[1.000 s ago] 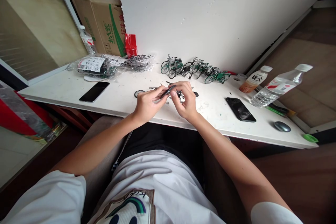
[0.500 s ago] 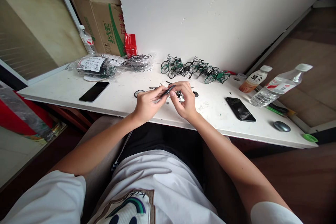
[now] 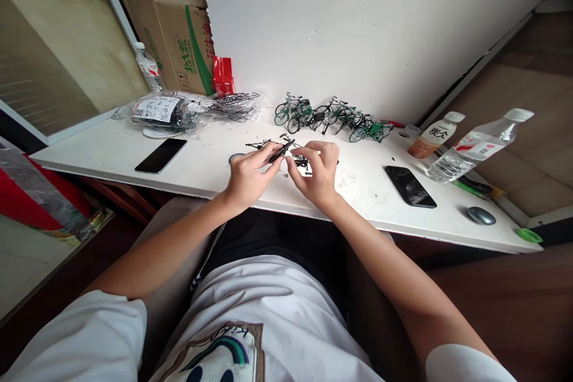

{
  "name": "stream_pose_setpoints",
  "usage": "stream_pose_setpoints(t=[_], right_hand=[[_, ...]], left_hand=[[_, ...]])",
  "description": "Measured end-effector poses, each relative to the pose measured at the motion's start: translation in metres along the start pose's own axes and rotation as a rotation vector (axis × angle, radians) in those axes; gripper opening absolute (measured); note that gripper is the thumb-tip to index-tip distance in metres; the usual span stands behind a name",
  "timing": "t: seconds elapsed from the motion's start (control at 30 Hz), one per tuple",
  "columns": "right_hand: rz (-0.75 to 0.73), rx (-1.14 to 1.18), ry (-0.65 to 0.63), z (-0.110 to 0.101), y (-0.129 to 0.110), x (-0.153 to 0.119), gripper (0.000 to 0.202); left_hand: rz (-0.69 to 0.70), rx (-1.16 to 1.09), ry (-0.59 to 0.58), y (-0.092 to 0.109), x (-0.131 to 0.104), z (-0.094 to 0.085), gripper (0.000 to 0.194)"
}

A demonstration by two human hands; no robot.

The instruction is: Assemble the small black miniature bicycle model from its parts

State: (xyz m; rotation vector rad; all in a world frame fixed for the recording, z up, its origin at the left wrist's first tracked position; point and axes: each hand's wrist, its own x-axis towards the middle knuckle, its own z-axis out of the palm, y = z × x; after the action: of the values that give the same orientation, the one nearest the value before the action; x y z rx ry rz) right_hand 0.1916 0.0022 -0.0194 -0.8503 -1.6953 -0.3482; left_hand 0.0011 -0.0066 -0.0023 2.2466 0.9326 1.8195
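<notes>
My left hand (image 3: 250, 176) pinches a small black part (image 3: 282, 150) between thumb and fingers above the white table (image 3: 206, 170). Just to its right, my right hand (image 3: 317, 172) has its thumb and fingertips curled close to the part's right side; whether they grip anything is too small to make out. Small black bicycle pieces (image 3: 302, 162) lie behind and between the hands, partly hidden by them. A black spoked wheel (image 3: 236, 157) shows beside my left hand.
Several green and black miniature bicycles (image 3: 329, 114) stand at the back. Plastic-bagged parts (image 3: 163, 112) and a phone (image 3: 161, 156) lie left. Right are another phone (image 3: 410, 186), a tea bottle (image 3: 436, 135), a water bottle (image 3: 477, 146) and a mouse (image 3: 480, 215).
My right hand's fingers have drawn back rightward from the black part, which stays in my left hand and has shifted slightly left. More of the pieces behind shows.
</notes>
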Motion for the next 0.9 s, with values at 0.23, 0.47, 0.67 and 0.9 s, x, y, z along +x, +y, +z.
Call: stream_pose_setpoints(t=[0.23,0.47,0.67,0.9], right_hand=[[0.005,0.027,-0.050,0.002,-0.001,-0.001,0.014],[-0.048,-0.058,0.006,0.002,-0.006,0.001,0.011],[0.010,-0.019,0.032,0.006,-0.015,0.000,0.010],[0.307,0.249,-0.031,0.009,-0.031,-0.001,0.024]], left_hand=[[-0.041,-0.017,-0.017,0.001,-0.002,0.002,0.017],[-0.056,-0.055,-0.010,-0.001,-0.004,0.003,0.018],[-0.004,0.006,-0.030,-0.003,-0.003,0.002,0.017],[0.079,0.154,-0.030,-0.012,-0.004,0.000,0.019]])
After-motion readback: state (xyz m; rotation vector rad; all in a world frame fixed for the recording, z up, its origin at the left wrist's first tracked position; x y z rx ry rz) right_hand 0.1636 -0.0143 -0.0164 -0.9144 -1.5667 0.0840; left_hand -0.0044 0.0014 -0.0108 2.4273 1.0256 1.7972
